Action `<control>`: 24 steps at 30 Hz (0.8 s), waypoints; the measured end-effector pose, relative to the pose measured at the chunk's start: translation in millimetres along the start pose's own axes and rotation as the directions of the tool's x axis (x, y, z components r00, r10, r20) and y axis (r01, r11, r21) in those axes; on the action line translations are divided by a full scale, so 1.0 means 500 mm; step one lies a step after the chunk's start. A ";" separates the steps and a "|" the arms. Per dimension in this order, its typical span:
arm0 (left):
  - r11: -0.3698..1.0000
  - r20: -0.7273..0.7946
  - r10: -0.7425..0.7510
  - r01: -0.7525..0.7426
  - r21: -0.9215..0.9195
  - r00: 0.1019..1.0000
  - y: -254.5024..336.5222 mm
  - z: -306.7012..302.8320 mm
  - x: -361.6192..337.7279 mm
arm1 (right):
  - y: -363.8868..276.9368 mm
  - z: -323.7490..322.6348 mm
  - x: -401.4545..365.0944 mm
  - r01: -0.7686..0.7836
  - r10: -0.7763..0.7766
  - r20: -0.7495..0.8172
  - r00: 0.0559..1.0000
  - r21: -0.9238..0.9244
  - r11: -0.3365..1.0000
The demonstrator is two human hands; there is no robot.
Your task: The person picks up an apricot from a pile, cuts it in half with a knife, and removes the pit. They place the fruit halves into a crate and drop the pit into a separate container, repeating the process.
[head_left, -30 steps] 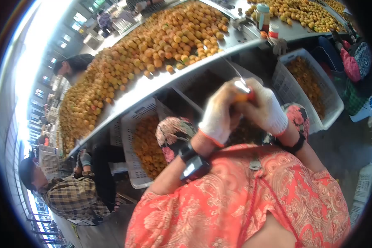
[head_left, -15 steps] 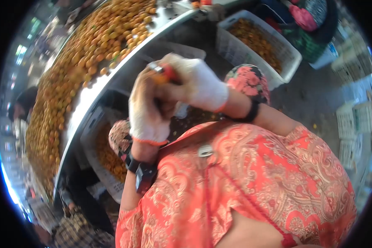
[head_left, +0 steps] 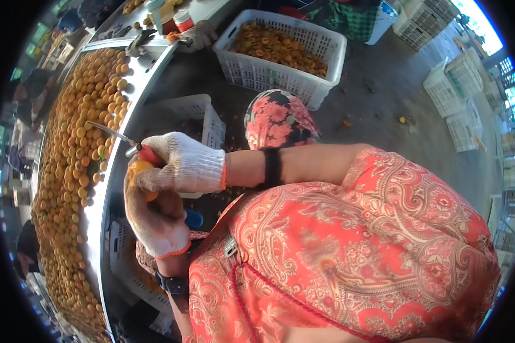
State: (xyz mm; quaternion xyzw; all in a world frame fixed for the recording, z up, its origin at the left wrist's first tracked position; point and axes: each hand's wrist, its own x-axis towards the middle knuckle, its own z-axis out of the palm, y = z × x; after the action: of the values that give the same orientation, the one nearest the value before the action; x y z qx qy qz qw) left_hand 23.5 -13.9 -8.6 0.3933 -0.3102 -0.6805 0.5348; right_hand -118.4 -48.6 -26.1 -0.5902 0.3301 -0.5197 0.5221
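My right hand point(head_left: 183, 166), in a white knit glove with a black band on the wrist, grips a knife point(head_left: 145, 152) by its red handle. The thin blade points up and left over the table. My left hand point(head_left: 154, 223), also gloved, sits just below and holds a small orange fruit point(head_left: 137, 168) against the knife. Both hands meet at the edge of the metal table point(head_left: 111, 188), which carries a large heap of orange fruit point(head_left: 68, 166). I wear a red patterned top.
A white crate of cut fruit point(head_left: 280, 48) stands on the floor ahead, and another white crate point(head_left: 197, 117) sits under the table edge. Empty crates point(head_left: 458, 97) are stacked at the right. Jars point(head_left: 183, 20) stand on the table's far end. Other people point(head_left: 26, 246) work on the left.
The view has swung, so the table now lies at the left. My hands stay together on the fruit and knife, and the blade now sticks out up-left.
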 end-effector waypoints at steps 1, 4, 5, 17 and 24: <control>0.999 0.204 -0.051 0.050 0.008 0.978 0.002 -0.008 0.005 | 0.008 -0.001 0.006 -0.045 0.046 -0.002 0.999 0.130 0.991; 0.991 0.090 -0.059 0.069 -0.113 0.994 0.000 0.014 0.002 | -0.018 -0.010 0.000 -0.179 0.199 0.003 0.980 0.454 0.873; 0.972 -0.032 -0.091 0.081 -0.219 0.995 0.001 0.019 0.000 | -0.032 -0.016 -0.003 -0.230 0.252 0.026 0.967 0.503 0.833; 0.901 0.129 -0.168 0.206 -0.381 0.977 -0.006 -0.041 -0.019 | -0.053 0.031 0.003 -0.303 0.310 0.041 0.950 0.374 0.877; 0.916 0.259 -0.009 0.111 -0.384 0.966 0.007 -0.096 -0.046 | -0.063 0.050 0.006 -0.357 0.314 0.178 0.933 0.334 0.872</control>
State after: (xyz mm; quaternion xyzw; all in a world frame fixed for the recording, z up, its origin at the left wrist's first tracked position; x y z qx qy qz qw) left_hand 69.8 7.6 -24.8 0.1969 -0.2194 -0.7896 0.5382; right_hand -98.5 -37.2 7.2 -0.4475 0.2950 -0.4371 0.7223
